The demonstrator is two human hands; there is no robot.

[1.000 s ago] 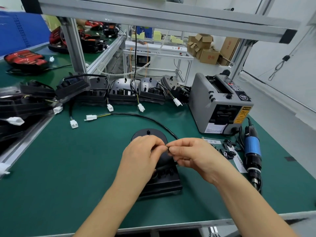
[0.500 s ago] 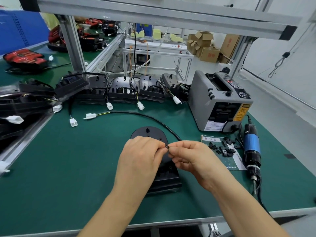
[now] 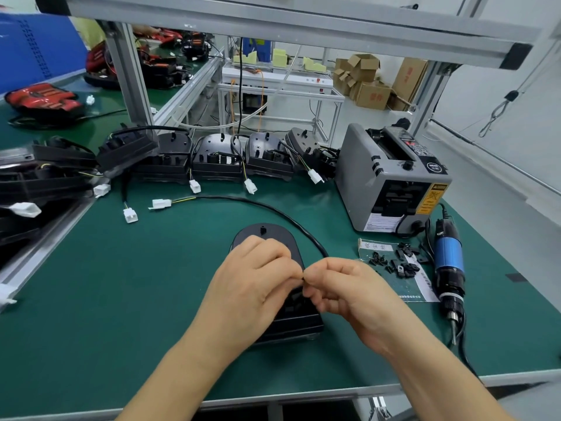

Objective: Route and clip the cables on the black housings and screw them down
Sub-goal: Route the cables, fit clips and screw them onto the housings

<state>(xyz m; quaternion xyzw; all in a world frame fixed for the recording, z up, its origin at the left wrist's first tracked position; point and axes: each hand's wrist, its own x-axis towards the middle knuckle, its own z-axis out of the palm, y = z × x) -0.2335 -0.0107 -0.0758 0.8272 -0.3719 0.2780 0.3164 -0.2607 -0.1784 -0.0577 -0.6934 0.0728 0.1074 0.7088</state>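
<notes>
I see the left hand (image 3: pixel 255 278) and right hand (image 3: pixel 349 294) meeting fingertip to fingertip over the housing (image 3: pixel 264 235) on the desk (image 3: pixel 121 299), both grips pinching the cable (image 3: pixel 274 210); fingers hide the pinched spot.

A single wide-angle view looks from the person's head, forward and steeply down onto the green bench (image 3: pixel 106 299). Both forearms enter from the lower edge. The left hand (image 3: pixel 255 287) and right hand (image 3: pixel 352 293) sit close under the lens at mid-frame, pinching the black cable (image 3: pixel 224 197). The row of housings (image 3: pixel 217 156) and the tape dispenser (image 3: pixel 391 183) lie farther off, and straight edges bow near the borders.
</notes>
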